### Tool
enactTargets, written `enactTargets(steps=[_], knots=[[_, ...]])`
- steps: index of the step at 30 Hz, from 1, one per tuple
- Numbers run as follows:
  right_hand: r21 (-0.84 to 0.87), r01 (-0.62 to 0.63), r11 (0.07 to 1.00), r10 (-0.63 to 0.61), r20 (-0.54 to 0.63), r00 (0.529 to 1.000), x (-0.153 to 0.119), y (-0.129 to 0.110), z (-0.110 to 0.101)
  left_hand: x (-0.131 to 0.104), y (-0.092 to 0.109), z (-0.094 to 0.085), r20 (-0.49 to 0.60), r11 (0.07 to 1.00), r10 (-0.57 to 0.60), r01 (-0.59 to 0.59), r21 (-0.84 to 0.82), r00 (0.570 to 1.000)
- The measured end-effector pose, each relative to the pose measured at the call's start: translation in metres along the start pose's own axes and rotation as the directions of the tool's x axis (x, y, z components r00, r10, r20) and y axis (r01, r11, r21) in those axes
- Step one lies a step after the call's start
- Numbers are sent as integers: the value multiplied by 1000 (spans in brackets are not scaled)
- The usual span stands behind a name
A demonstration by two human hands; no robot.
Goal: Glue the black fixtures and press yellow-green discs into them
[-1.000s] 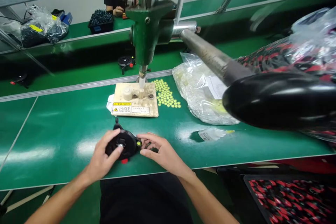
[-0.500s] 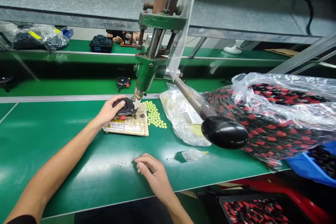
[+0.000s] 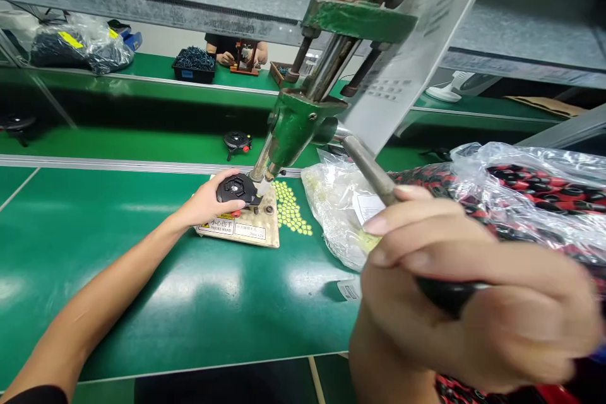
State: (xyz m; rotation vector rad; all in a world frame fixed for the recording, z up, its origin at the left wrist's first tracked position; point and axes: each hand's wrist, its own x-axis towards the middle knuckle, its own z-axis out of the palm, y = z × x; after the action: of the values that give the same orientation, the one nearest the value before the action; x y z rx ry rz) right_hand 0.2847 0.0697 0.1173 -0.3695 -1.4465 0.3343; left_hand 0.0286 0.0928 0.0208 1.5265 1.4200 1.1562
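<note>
My left hand grips a round black plastic part with a bit of red at its lower edge. The part sits under the tip of a green hand press, over the press's pale base plate with its warning labels. Close to the camera, my right hand is wrapped round the black knob of the press's lever. Most of the knob is hidden by the fingers. Small yellow-green pieces lie in a patch to the right of the base.
A clear plastic bag lies beside the yellow pieces, partly behind my right hand. Behind it at right bulges a big bag of red and black parts. A small labelled bottle lies near my wrist. Across the bench, a person's hands work at a red fixture.
My right hand has risen from the tabletop to the lever knob and closed on it. My left hand still holds the black part under the press. The view has shifted.
</note>
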Motion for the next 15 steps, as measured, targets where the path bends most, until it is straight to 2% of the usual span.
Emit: enactTargets(steps=[2,4,6,10,15], knots=[[-59,64,996,-62,35,997,-29,14,0,0,-1,0,-14,1000,3,-3,4,1000],[-114,66,991,-54,110,993,-54,27,-4,0,-2,1,-14,1000,6,-6,7,1000],[-114,69,991,-51,150,987,-67,35,-9,1,-3,1,-7,1000,17,-17,7,1000],[-95,86,992,-67,187,980,-67,36,-14,1,-2,1,-9,1000,14,-14,6,1000],[-104,38,994,-23,136,990,-66,33,-10,0,-1,1,-4,1000,14,-14,16,1000]])
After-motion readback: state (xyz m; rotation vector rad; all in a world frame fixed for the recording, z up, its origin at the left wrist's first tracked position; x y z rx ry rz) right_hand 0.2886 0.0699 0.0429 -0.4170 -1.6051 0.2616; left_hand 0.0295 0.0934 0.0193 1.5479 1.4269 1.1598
